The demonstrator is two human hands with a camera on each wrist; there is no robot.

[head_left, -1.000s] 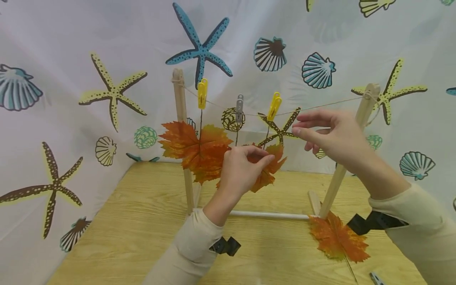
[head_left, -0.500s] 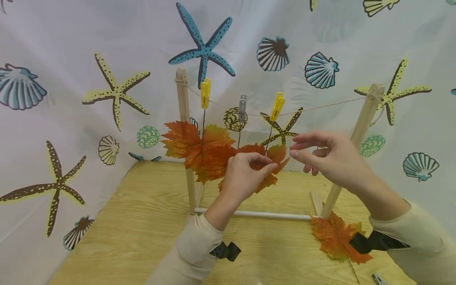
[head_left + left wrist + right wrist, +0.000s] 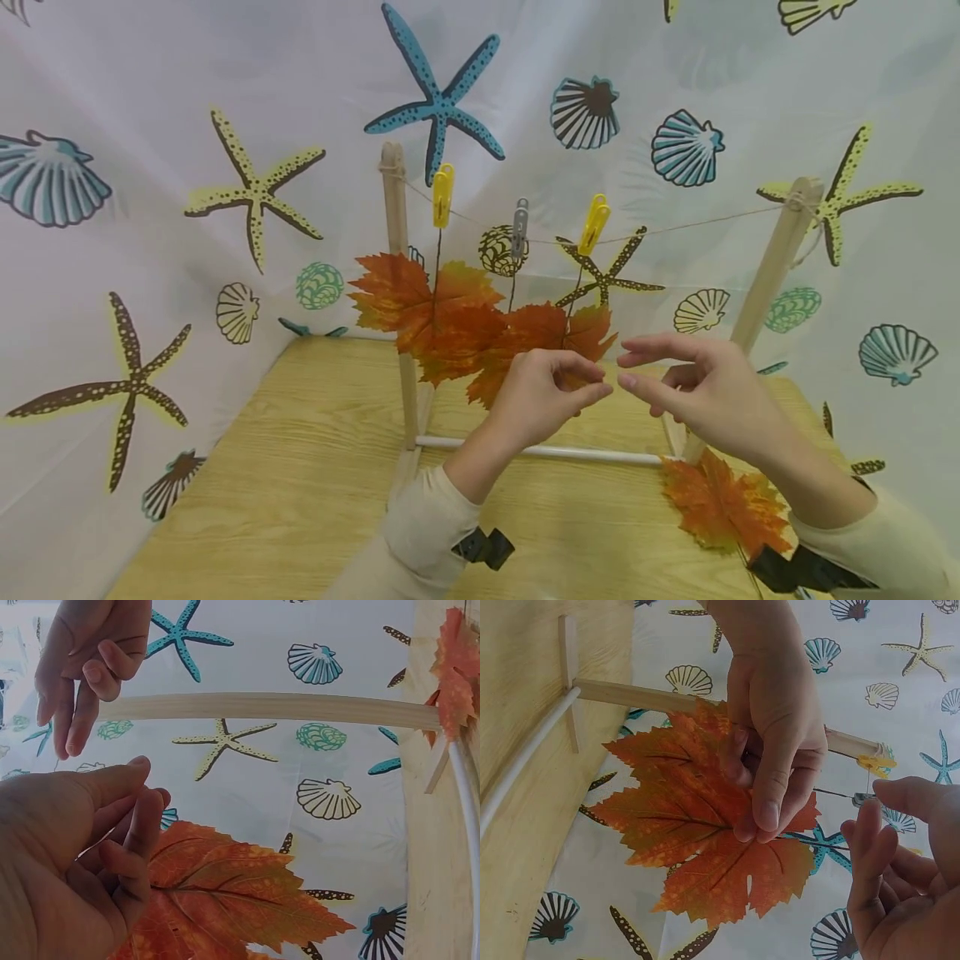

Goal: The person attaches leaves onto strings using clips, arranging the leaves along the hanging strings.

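Three orange artificial maple leaves hang by their stems from a string. A yellow clothespin at the left, a grey clothespin in the middle and another yellow clothespin at the right grip the stems. My left hand is in front of the rightmost hanging leaf, hiding its lower part. Its fingers are loosely bent, with nothing between thumb and fingertips. Just to its right hovers my right hand, thumb and index apart and bare. In the left wrist view, a gap separates both hands' fingertips.
Two wooden posts, left and right, carry the string, joined low down by a white rod. Another maple leaf lies on the wooden table by the right post's foot. A patterned curtain stands behind.
Both hands have come down: the right from beside the string to level with the left, the left lower over the leaf. The head view has shifted slightly left.
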